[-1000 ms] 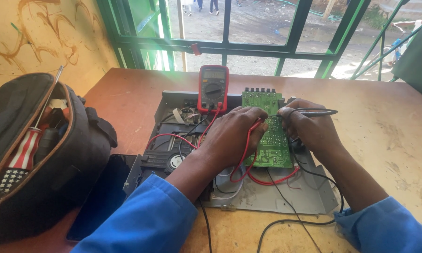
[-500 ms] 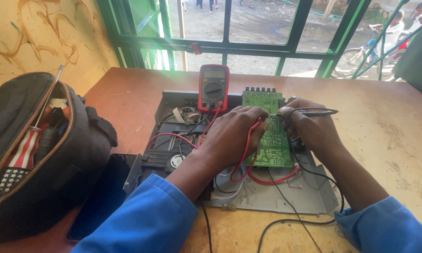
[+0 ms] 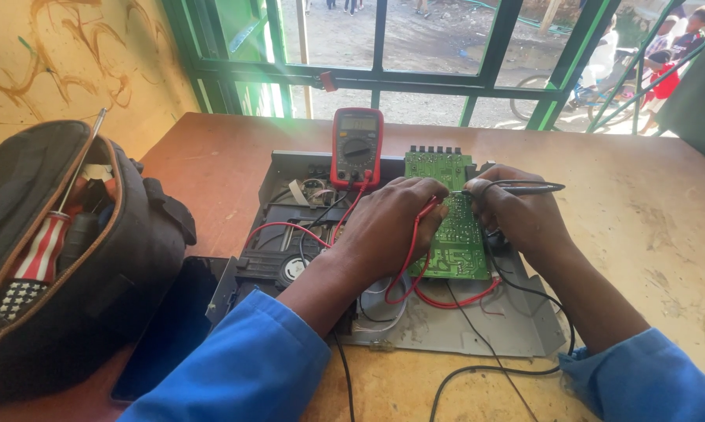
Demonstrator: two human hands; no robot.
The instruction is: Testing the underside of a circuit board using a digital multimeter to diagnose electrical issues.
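A green printed circuit board [image 3: 448, 219] lies over an open grey metal chassis [image 3: 477, 328] near the middle of the brown wooden surface [image 3: 649, 227]. The left hand [image 3: 387, 227] has its fingers closed on a red test probe lead [image 3: 412, 248]; the right hand [image 3: 516, 215] has its fingers pinched round a black pen-shaped probe [image 3: 524, 187], both over the board. The board looks thin, stiff and fragile (best held by its bare edges). A red multimeter [image 3: 357, 146] stands toward the far edge, a black tool bag [image 3: 94, 258] at the left edge.
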